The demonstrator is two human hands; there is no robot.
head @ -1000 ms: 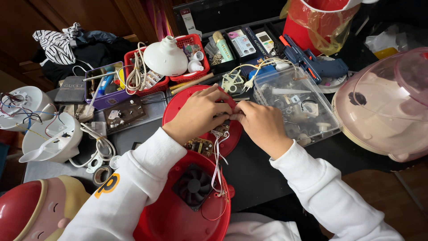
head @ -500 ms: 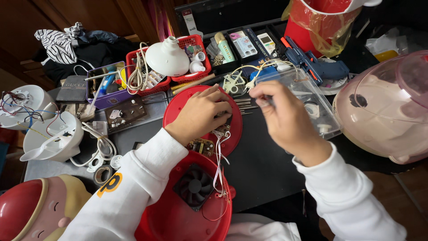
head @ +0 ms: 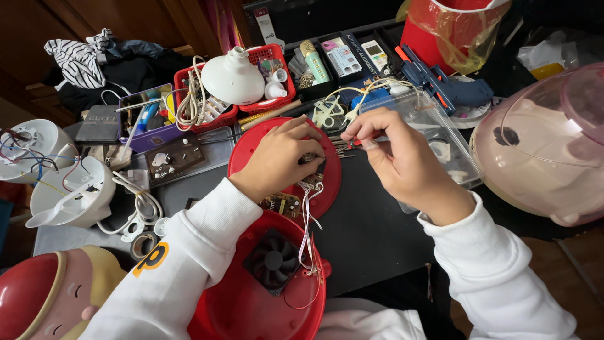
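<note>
Head view. Left hand (head: 280, 160) lies palm-down on a red round plate (head: 251, 148), fingers curled and pinching a small dark part (head: 308, 157) at the plate's middle. Right hand (head: 402, 160) hovers just right of it, thumb and forefinger closed on a thin tool with a red grip (head: 358, 141); its metal tip points toward the small part, contact not clear. Both arms in white sleeves.

The plate sits mid-bench on a dark bench (head: 371, 233). Below the left hand, a small circuit board (head: 281, 203) rests at the plate's lower edge. White wires (head: 308, 220) run from there down into a red round housing (head: 264, 283) with a black fan (head: 274, 259) at its centre, nearest the person.

Around: clear plastic tray (head: 440, 129) of small parts under and behind the right hand; blue glue gun (head: 443, 85) beyond it; pink translucent dome (head: 547, 145) at far right. Behind the plate, a red basket (head: 189, 94) holds a white funnel-shaped shell (head: 233, 79). At left, white round shells (head: 63, 182) with loose coloured wires.
</note>
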